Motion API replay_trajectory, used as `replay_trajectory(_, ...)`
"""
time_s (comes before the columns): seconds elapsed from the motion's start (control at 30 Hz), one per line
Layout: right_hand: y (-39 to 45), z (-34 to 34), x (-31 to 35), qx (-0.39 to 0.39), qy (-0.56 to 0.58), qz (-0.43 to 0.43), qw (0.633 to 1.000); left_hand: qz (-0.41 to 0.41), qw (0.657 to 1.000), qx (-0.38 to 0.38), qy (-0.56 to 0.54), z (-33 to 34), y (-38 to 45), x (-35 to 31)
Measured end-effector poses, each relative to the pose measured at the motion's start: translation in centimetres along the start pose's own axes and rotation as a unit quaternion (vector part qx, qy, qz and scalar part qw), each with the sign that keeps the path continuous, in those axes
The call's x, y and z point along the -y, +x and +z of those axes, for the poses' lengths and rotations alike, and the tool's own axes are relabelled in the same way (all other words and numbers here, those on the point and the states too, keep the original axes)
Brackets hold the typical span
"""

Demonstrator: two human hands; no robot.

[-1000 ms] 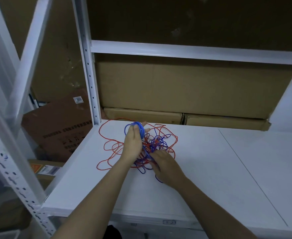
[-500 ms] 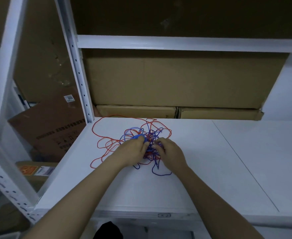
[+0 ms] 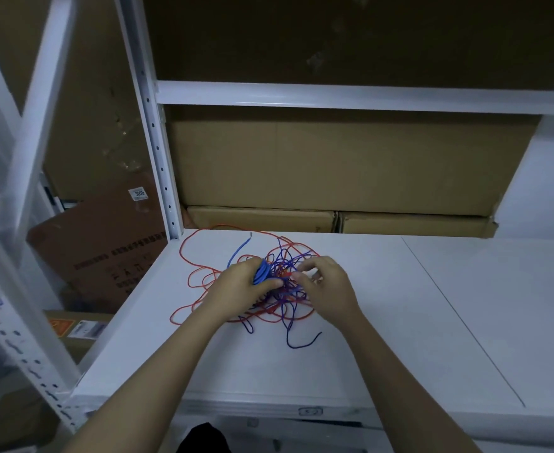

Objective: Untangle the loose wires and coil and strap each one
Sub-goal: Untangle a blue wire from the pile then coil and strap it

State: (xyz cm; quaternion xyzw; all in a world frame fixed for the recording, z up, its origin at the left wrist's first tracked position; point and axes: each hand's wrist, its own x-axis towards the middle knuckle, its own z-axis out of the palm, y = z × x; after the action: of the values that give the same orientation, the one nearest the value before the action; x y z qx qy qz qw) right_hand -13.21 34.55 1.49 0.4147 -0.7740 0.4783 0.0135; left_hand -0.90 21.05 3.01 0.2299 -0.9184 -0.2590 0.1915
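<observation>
Plainly "3055" on box label [image 3: 137,193]; left hand [image 3: 236,286] gripping blue coil [image 3: 262,273], right hand [image 3: 326,286] loose.

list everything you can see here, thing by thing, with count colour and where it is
red wire: one, red-orange, loose loops on the shelf's left part, tangled with the blue ones
dark blue wire: one, dark blue, in the tangle, an end trailing toward the front
light blue wire coil: one, light blue, partly wound, in the left hand; its free end points toward the back
shelf board: white, under the tangle
rack upright: white, perforated, at the shelf's back left corner
cardboard boxes: brown, behind the shelf
leaning carton: brown, with a white label, left of the rack
left hand: grips the coil
right hand: fingers curled at the tangle
</observation>
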Motion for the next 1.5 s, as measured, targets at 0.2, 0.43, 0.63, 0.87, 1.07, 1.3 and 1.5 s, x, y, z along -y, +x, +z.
replay_trajectory(0.2, 0.9, -1.0, 1.1, 0.09, 0.071, 0.039, 0.993, -0.012, 0.993, -0.061, -0.1, -1.1, 0.5, -1.2)
replay_trajectory(0.43, 5.3, -4.3, 3.8, -0.09, -0.086, -0.041, 0.991, 0.016, 0.988, -0.072, -0.137, -4.0, 2.7, -3.0)
replay_trajectory(0.63, 8.2, -5.2, 5.7, -0.17, -0.154, 0.0, 0.973, 0.037, 0.983, -0.11, -0.142, -6.1, 5.5, -4.0)
replay_trajectory(0.87, 5.6, -1.3, 6.0, -0.181, 0.065, -0.027, 0.981, 0.065, 0.97, -0.158, -0.172, -5.8, 6.4, -4.3)
replay_trajectory(1.07, 9.6, -1.2, 7.6, -0.139, 0.222, 0.116, 0.958, 0.102, 0.959, -0.182, -0.193, -8.4, 8.2, -7.1)
replay_trajectory(1.3, 18.4, -9.0, 14.2, -0.176, 0.307, 0.031, 0.935, 0.112, 0.948, -0.268, -0.128, -16.0, 11.1, -9.3)
replay_trajectory(1.5, 19.8, -10.3, 13.4, -0.221, 0.181, -0.043, 0.957, 0.055, 0.957, -0.284, 0.014, -18.1, 11.9, -8.2)
